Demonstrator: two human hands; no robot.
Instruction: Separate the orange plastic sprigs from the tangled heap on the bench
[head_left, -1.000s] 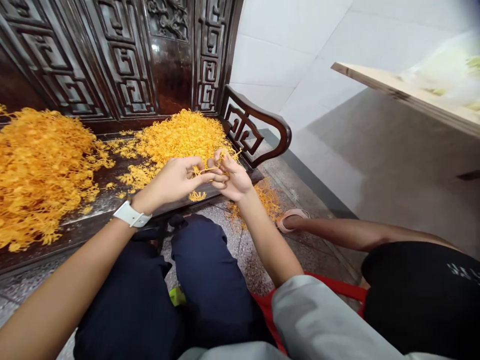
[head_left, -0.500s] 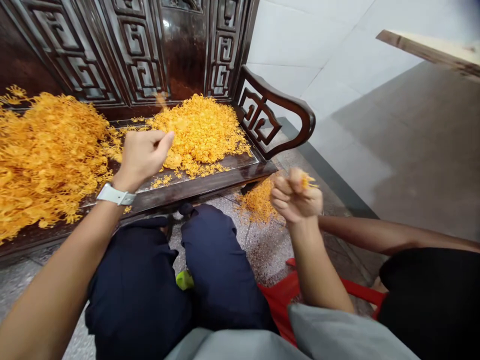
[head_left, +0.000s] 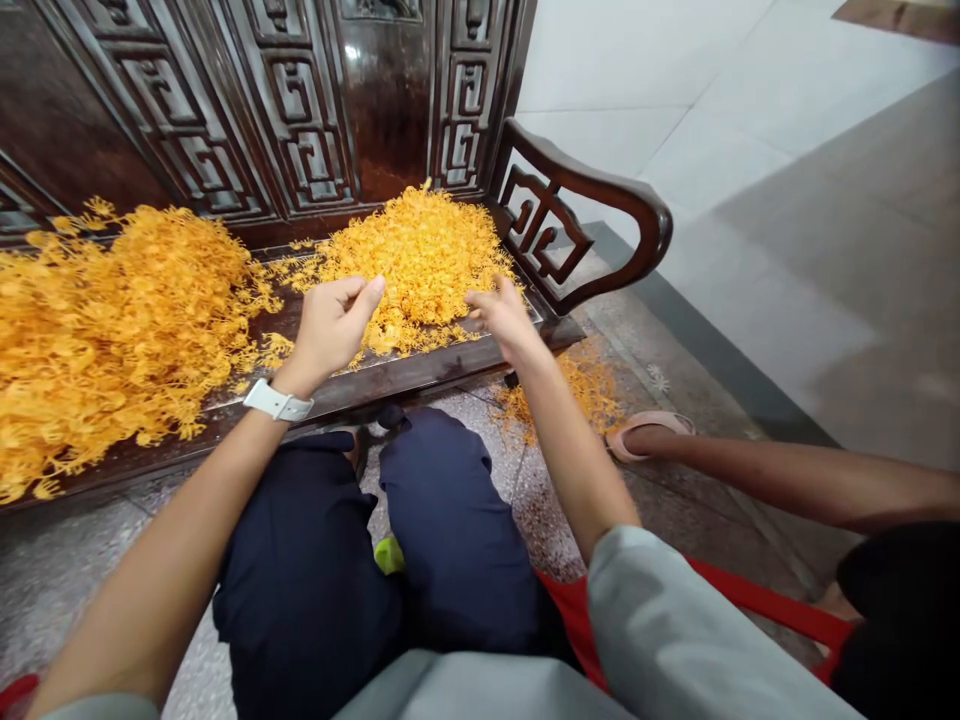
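Note:
My left hand [head_left: 337,325], with a white watch [head_left: 277,400] on its wrist, is closed with the thumb on top, at the front edge of the right pile of small yellow-orange pronged pieces [head_left: 420,250]. Whatever its fingers hold, if anything, is hidden. My right hand [head_left: 501,312] reaches over the right side of that pile, its fingers apart and nothing visible in them. A larger pile of orange pronged pieces [head_left: 127,320] lies to the left of my left hand. Both piles rest on the dark wooden bench [head_left: 420,370].
The bench's carved armrest [head_left: 600,200] stands right of the smaller pile. Thin orange scraps [head_left: 585,390] lie on the floor below it. Another person's leg [head_left: 787,480] and sandal [head_left: 649,432] are at the right, near a red stool-like object [head_left: 765,600].
My right hand has moved left from over the floor to the right pile and opened; the orange bit in it is gone from sight. The view has shifted slightly left.

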